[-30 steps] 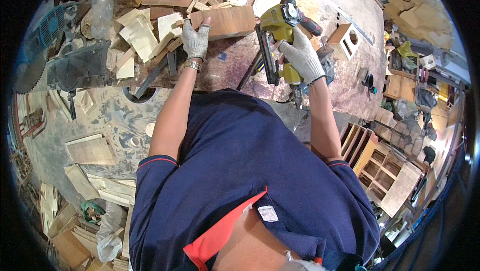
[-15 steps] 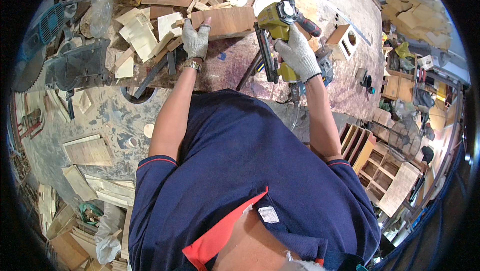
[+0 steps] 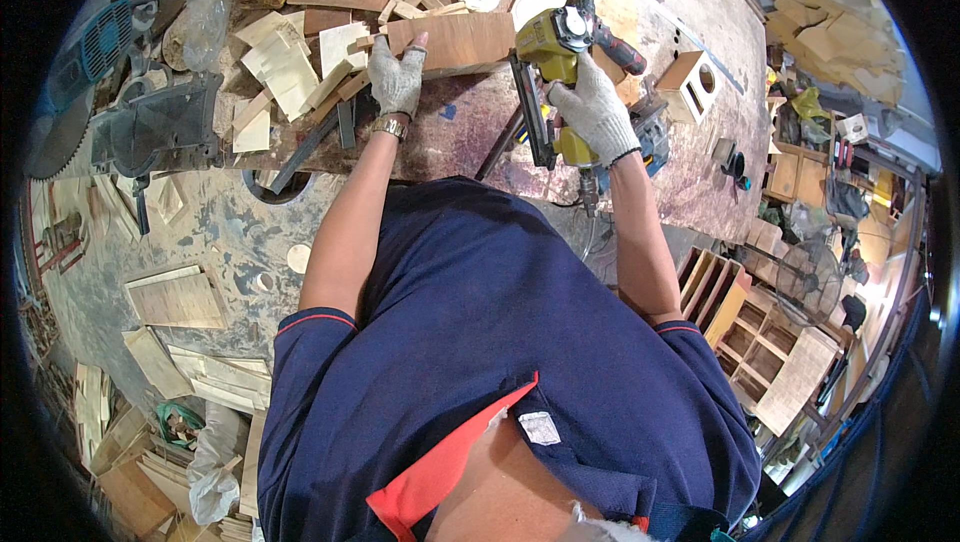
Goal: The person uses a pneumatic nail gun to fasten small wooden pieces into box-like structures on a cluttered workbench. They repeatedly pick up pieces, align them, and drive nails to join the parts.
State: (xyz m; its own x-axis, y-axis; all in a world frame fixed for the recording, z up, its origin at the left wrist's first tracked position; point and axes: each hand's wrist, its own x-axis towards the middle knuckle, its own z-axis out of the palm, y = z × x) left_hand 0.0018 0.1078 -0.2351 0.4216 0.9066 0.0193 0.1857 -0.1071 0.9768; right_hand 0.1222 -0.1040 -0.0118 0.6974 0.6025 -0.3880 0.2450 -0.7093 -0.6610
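A yellow-green nail gun (image 3: 546, 46) with a black magazine is gripped in my gloved right hand (image 3: 600, 120). Its head rests close to the right end of a brown wooden panel (image 3: 468, 39), which seems to have a front edge piece below it. My left hand (image 3: 397, 82), in a pale knit glove with bare fingertips, grips the panel's left end, thumb on top. The fingers beneath it are hidden. An air hose fitting (image 3: 588, 192) hangs under the gun's handle.
Thin wood offcuts (image 3: 278, 64) are heaped left of the panel, beside a circular-bladed saw (image 3: 155, 122). A cordless drill (image 3: 612, 40) lies behind the nail gun. Farther right stand a small wooden box with a round hole (image 3: 688, 85) and a compartmented wooden rack (image 3: 755, 337).
The whole view has shifted very slightly. Both hands keep their holds on the panel and the nail gun.
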